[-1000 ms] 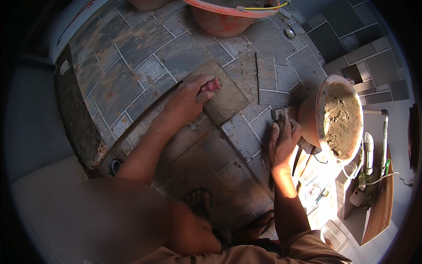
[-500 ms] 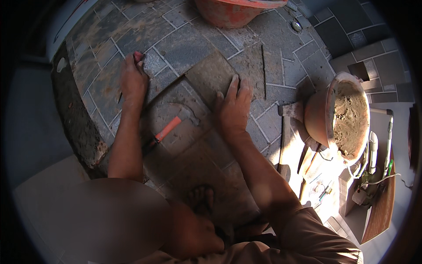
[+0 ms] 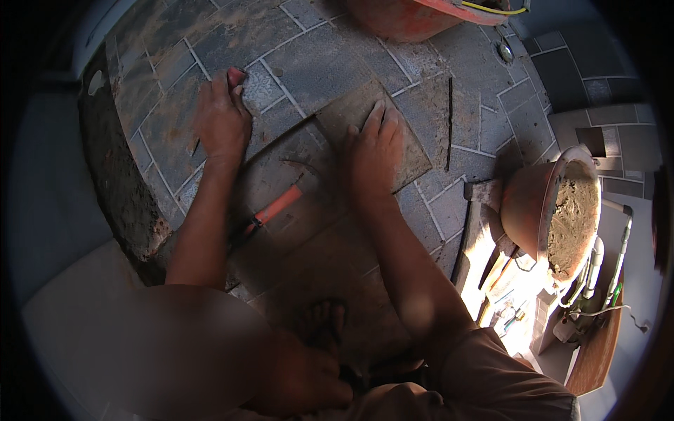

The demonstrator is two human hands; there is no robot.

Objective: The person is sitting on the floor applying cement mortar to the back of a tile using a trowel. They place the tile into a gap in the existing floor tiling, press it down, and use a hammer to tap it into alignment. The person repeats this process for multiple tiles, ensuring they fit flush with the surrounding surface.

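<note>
My left hand (image 3: 223,121) is closed around a tool with a red handle end (image 3: 236,76), resting over the paved floor; most of the tool is hidden under the fingers. My right hand (image 3: 377,151) lies flat with its fingers stretched on a dusty grey tile (image 3: 415,156). That tile sits at the far edge of a darker, lower-looking area. Between my forearms lies a hammer (image 3: 277,205) with an orange handle and a curved metal head, touched by neither hand.
A red tub (image 3: 414,21) stands at the far side. To the right, a tilted round basin (image 3: 523,210) holds wet mortar (image 3: 572,221). Beyond it are white pipes (image 3: 597,259) and a brown board (image 3: 597,351). A rough broken edge (image 3: 130,203) bounds the floor on the left.
My right hand has shifted from the tile's right edge toward its middle, baring that edge. My left hand keeps its hold. The whole view has swung slightly.
</note>
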